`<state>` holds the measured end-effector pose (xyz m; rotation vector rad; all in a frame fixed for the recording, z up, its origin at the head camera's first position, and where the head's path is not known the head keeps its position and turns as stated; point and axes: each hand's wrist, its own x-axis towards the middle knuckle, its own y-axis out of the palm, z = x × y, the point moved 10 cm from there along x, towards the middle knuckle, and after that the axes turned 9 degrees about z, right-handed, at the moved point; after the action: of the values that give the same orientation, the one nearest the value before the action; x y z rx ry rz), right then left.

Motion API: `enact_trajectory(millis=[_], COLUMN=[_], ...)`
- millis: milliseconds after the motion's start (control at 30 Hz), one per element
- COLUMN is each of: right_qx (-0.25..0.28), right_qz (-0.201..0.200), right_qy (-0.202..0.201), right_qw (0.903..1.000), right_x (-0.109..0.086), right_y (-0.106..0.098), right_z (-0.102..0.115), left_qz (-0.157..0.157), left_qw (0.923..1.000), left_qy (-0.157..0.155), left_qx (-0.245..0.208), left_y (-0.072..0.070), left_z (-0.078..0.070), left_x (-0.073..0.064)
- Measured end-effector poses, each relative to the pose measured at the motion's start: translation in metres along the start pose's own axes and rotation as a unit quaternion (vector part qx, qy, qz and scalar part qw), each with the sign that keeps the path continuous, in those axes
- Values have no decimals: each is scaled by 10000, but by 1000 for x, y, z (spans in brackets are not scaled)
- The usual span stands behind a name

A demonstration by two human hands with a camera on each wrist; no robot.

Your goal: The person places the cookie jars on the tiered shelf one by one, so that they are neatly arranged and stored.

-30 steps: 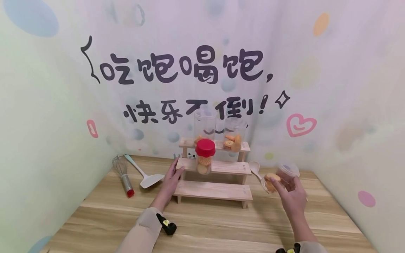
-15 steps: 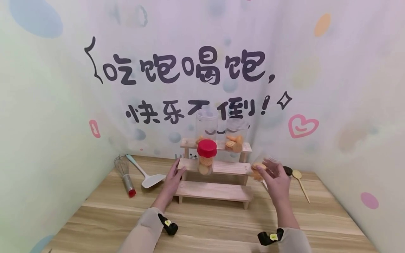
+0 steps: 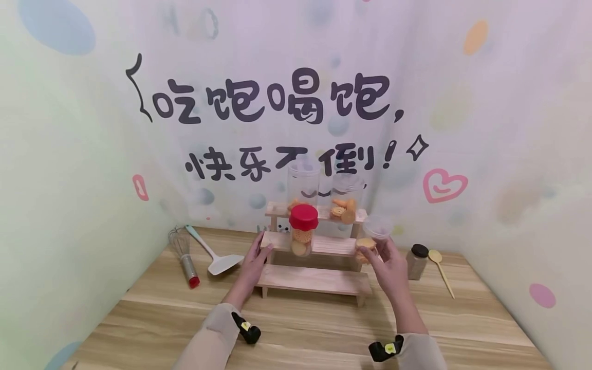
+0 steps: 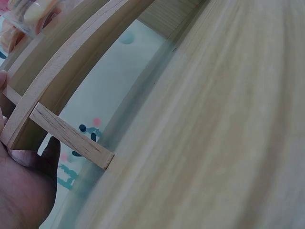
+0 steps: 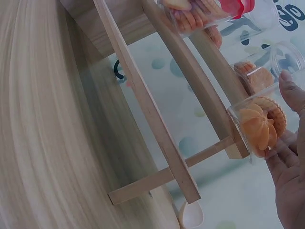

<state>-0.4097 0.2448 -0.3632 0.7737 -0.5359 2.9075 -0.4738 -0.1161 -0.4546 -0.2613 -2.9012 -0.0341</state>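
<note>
A three-tier wooden stand (image 3: 314, 280) stands on the table. My left hand (image 3: 252, 264) grips the left end of its middle tier, palm against the board in the left wrist view. In my right hand (image 3: 390, 267) I hold a clear jar (image 5: 259, 126) of cookies, thumb on one side and fingers on the other. The jar is at the right end of the middle tier; I cannot tell whether it touches the board. A red-lidded jar (image 3: 303, 218) of cookies stands on that tier's left half. Two clear jars with cookies, a taller one (image 3: 302, 182) and a shorter one (image 3: 348, 198), occupy the top tier.
Left of the stand lie a whisk (image 3: 184, 257) and a white spatula (image 3: 224, 263). On the right are a black-lidded jar (image 3: 418, 262) and a yellowish wooden spoon (image 3: 441, 272). A pale spoon (image 5: 192, 214) shows behind the stand's end. A printed curtain (image 3: 296, 46) hangs behind.
My right hand has carried the cookie jar leftward from the table's right side to the middle tier's right end, uncovering the black-lidded jar and wooden spoon. My left hand keeps its place on the stand.
</note>
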Motion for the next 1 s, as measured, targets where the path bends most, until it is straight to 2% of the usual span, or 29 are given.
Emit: enact_trajectory(millis=[167,533,767,833,1000], right_qx=[316,-19,-127,-119,95], right_qz=[158,224,234,266,365], right_qy=[-106,-64,-102,-147,-94], right_qw=[9993,9997,9996,9995,9992], right_x=[5,8,7,8,8], right_y=[9,27,34,36,43], right_z=[1,5,8,9,8], left_qz=[2,-13,132,175,241], left_qw=[10000,10000,9998,9998,9997], left_qy=[69,70,49,20,-28], left_qx=[-12,-42,-112,-120,7], left_y=[-2,-3,-1,0,4], left_z=[-1,2,3,0,-20], left_x=[0,2,4,3,-8])
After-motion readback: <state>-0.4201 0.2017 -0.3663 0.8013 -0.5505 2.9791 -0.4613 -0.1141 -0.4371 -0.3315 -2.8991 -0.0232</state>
